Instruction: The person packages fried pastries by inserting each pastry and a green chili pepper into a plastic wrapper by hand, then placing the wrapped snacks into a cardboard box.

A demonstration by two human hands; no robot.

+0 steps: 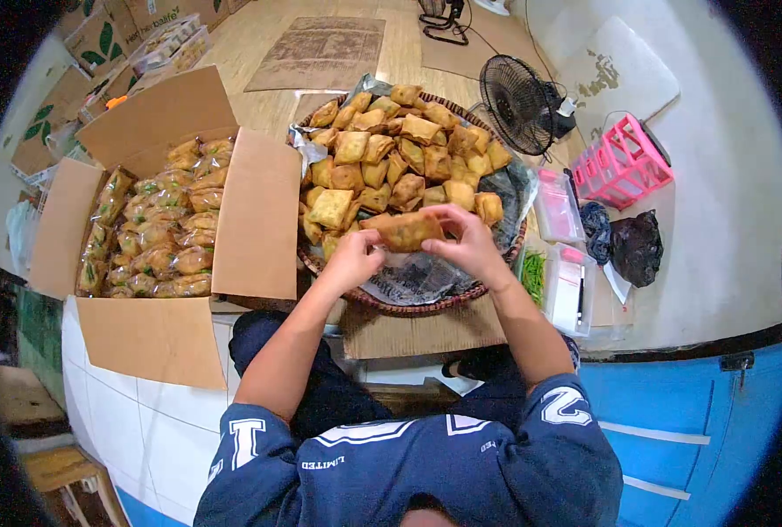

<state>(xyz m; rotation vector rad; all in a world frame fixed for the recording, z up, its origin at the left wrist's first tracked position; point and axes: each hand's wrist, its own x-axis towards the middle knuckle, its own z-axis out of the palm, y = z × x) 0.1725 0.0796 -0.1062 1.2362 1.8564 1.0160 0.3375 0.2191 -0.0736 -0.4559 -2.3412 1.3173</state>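
Observation:
Between my two hands is a golden-brown fried pastry (409, 233), held over the near part of a round woven basket (409, 309). My right hand (472, 244) grips its right end between thumb and fingers. At the left end, the closed fingers of my left hand (354, 260) pinch its edge. Behind them, a heap of square fried pastries (382, 158) fills much of the basket, which is lined with printed paper (422, 279). To the left stands an open cardboard box (255, 215) with rows of clear-bagged pastries (155, 233), some showing green bits inside.
Right of the basket are green chillies (532, 274), clear plastic containers (570, 290), a black plastic bag (637, 248) and a pink crate (622, 163). A black fan (520, 104) stands at the back right. More cartons (97, 39) line the back left.

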